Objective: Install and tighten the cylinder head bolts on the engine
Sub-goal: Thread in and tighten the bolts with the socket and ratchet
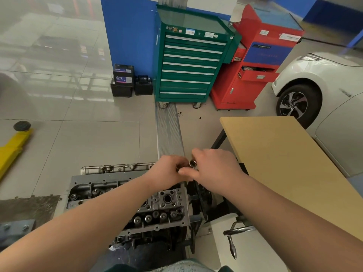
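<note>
- Both hands meet above the far end of the engine [157, 205], which sits on a stand in front of the person.
- The left hand [167, 169] has its fingers curled inward in a grip on a small dark part; what the part is cannot be told, since the fingers hide most of it.
- The right hand [214, 167] pinches a small shiny metal socket [192, 163] between thumb and fingers, its open end facing up and to the left.
- The 2 hands touch at the fingertips, with the socket between them.
- The top face of the engine shows round holes and several bolt heads; the left forearm crosses over it.
- A crank handle [233, 240] with a chrome grip hangs at the right of the stand.
- A tan counter [279, 154] stands just right of the hands, its top bare.
- On the tiled floor beyond stand a green tool cabinet [190, 63] with drawers and a red tool cart [253, 65] beside it.
- 3 black car batteries [129, 81] sit against a blue wall left of the cabinet.
- A white car [322, 79] is at the far right, and a yellow lift arm [13, 146] lies at the left.
</note>
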Demonstrator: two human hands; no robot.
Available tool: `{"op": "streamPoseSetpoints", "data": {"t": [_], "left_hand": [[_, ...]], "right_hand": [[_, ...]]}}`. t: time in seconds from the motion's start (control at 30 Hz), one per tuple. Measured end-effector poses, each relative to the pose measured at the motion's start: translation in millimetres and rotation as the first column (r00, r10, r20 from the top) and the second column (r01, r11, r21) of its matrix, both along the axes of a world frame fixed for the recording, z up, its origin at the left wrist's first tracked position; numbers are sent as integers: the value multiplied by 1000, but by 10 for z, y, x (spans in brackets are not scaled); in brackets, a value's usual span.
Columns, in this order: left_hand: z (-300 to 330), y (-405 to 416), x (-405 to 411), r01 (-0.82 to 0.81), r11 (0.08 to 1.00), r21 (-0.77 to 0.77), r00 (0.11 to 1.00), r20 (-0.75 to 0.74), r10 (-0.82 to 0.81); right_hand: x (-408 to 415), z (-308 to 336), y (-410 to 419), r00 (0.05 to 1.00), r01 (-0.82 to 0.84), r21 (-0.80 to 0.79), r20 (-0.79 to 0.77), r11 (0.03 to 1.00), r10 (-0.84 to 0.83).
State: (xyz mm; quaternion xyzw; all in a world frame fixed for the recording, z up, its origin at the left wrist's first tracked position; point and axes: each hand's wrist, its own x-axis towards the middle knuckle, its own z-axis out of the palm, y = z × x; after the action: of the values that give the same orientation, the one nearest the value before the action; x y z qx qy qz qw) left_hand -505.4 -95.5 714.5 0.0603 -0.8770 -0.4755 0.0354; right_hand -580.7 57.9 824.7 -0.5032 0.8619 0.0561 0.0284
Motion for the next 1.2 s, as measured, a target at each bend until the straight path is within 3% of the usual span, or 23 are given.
{"op": "streamPoseSetpoints", "data": {"t": [0.1,0.2,0.27,0.37,0.43,0.53,0.6,0.7,0.77,0.87,0.97,1.07,1.13,1.2], "left_hand": [[-4,-36,-1,10,1000,3,1000,6,-10],[31,-17,31,113,993,32,994,-3,-113],[28,11,24,78,996,50,997,-11,-78],[-15,18,-1,-4,1000,24,1000,-20,4],[-18,8,-7,43,999,23,999,-13,-43],[1,36,11,110,993,47,994,-17,-110],[-4,63,5,53,997,56,998,-23,-52],[-19,80,-6,-43,999,-1,998,-50,43],[-20,51,0,4,1000,-15,999,-44,-5],[39,41,39,83,996,-15,996,-23,-84],[51,75,48,14,1000,24,999,-49,-13],[39,84,32,-68,998,-20,997,-40,67],[31,46,26,-13,999,-37,999,-30,12],[39,30,34,74,996,-57,996,-37,-76]], "right_hand": [[-10,24,35,989,-56,-8,137,998,57],[-24,-9,31,998,58,9,8,998,-58],[-29,-42,23,995,84,16,-58,996,-82],[-31,-45,67,997,-12,-42,70,999,15],[-20,-18,87,988,-50,-40,144,998,56],[-7,-35,62,1000,26,4,-1,1000,-26],[2,-36,31,994,59,37,-95,998,-55],[7,-23,52,1000,-9,-5,7,1000,9],[5,12,75,994,-35,2,106,999,34],[-1,3,78,998,16,14,60,1000,-17],[39,-19,38,998,25,22,-52,999,-24],[47,-12,43,1000,-17,-12,24,1000,17],[24,0,55,992,-46,-14,114,999,48],[7,-17,46,996,-11,9,93,1000,10]]}}
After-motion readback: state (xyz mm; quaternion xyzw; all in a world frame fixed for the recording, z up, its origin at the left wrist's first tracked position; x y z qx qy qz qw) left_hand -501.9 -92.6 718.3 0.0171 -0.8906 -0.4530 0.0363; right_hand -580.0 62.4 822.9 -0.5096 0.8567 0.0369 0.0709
